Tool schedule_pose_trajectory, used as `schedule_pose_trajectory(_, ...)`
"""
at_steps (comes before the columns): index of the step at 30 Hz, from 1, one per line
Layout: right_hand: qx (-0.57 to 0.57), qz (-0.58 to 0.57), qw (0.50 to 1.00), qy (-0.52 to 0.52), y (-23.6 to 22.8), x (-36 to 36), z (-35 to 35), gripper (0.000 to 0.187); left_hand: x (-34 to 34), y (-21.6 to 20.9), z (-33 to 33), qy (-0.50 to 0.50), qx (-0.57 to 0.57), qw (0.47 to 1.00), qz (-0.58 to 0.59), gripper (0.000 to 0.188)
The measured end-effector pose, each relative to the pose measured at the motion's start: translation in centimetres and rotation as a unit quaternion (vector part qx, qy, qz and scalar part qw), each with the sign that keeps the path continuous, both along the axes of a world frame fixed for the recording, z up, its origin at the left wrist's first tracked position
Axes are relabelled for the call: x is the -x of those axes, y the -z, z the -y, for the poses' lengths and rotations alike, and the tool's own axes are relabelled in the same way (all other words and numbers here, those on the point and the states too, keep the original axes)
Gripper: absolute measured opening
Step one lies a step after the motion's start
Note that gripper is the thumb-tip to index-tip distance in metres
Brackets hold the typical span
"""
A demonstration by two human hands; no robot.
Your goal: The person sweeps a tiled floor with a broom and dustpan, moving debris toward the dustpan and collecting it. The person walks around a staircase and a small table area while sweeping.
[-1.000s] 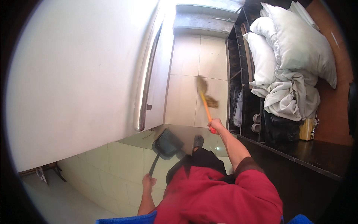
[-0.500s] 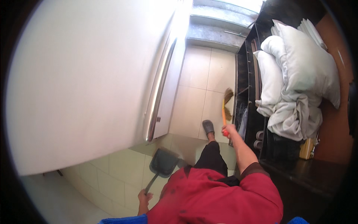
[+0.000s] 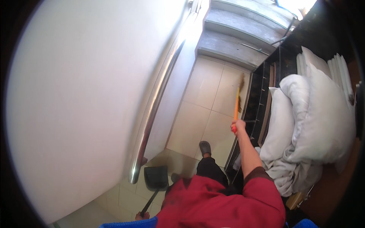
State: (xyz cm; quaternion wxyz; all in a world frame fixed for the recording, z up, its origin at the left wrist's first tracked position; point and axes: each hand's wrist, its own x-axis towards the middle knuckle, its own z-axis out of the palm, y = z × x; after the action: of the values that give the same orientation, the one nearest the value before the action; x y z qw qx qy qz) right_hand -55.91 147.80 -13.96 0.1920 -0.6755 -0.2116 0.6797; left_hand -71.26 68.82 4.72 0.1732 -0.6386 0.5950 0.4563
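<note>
My right hand (image 3: 238, 126) is closed around the red-and-orange handle of a broom (image 3: 236, 106). The broom reaches away from me, its brown bristles (image 3: 242, 84) on the tiled floor beside the dark shelf unit. At the lower left, my left hand (image 3: 142, 216) is wrapped round the end of a black dustpan's long handle. The dustpan (image 3: 156, 178) hangs or rests near my left foot, below the end of a metal rail; whether it touches the floor I cannot tell.
Grey steps (image 3: 232, 43) rise at the far end of the tiled floor (image 3: 201, 81). Along the left runs a white wall (image 3: 83, 91) with a shiny metal rail (image 3: 152, 110). On the right, white pillows (image 3: 323, 114) and crumpled cloth are piled on the dark shelf unit (image 3: 262, 87).
My view has turned and shifted forward. The broom's bristles now lie farther off, closer to the steps. My left hand and the dustpan sit lower in the picture, both tools still held.
</note>
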Motion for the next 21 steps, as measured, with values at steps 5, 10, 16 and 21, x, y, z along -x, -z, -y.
schedule_pose_trajectory(5,0.037,0.04,0.995,-0.08,2.0,8.5,-6.0,0.002,-3.0,-1.8,-1.5,-0.09,-0.022,0.996,-0.005,0.028)
schedule_pose_trajectory(10,0.035,-0.063,0.983,-0.171,-2.1,4.8,-5.7,0.042,-3.4,-4.1,-8.2,-0.097,0.041,0.994,-0.008,0.025)
schedule_pose_trajectory(16,-0.1,0.014,0.963,-0.248,-2.8,2.7,-11.1,0.047,-4.5,-2.9,-6.3,-0.073,-0.067,0.995,-0.023,0.024)
schedule_pose_trajectory(21,-0.087,0.081,0.972,-0.202,0.3,10.5,-14.3,0.015,-8.4,-2.4,-5.6,-0.107,-0.045,0.993,0.004,0.023)
